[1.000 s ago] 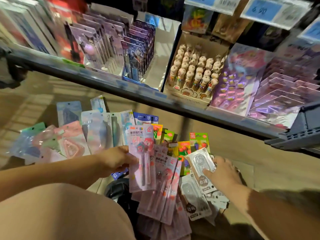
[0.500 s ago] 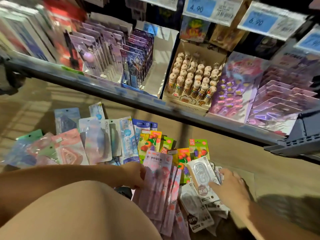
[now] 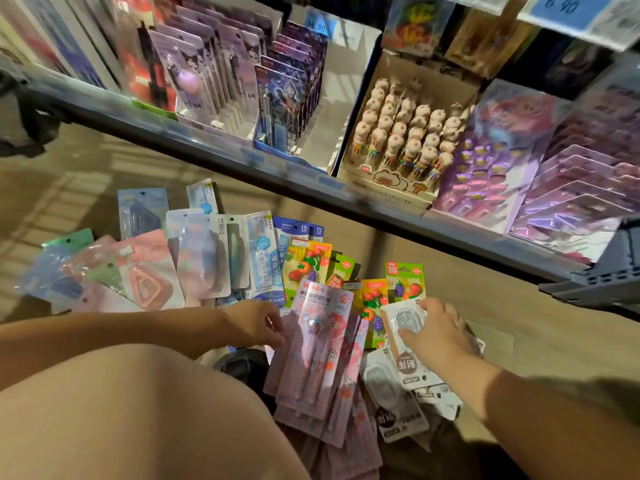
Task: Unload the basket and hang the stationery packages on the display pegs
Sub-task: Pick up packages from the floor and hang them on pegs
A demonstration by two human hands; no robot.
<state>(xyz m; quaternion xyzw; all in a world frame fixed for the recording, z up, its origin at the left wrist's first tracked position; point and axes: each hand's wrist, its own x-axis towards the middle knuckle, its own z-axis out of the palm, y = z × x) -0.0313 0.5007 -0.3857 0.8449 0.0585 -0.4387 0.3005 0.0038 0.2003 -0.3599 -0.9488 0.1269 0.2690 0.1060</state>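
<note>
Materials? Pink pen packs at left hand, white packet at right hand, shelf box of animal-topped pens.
Pink pen packs: printed card under glossy clear plastic, judging by the glare streaks. White packet: probably card or film with a clear moulded blister; the dome catches highlights. Pen box: matte printed cardboard, folded flaps, no shine.

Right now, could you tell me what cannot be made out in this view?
Head view only:
- Dark object, maybe the basket: mostly hidden by the knee and pink pen packages.
- Display pegs: none in frame.
- Price label: cut by the top edge, blurred.
- White blister package: partly covered by the right hand; its print is unreadable.
</note>
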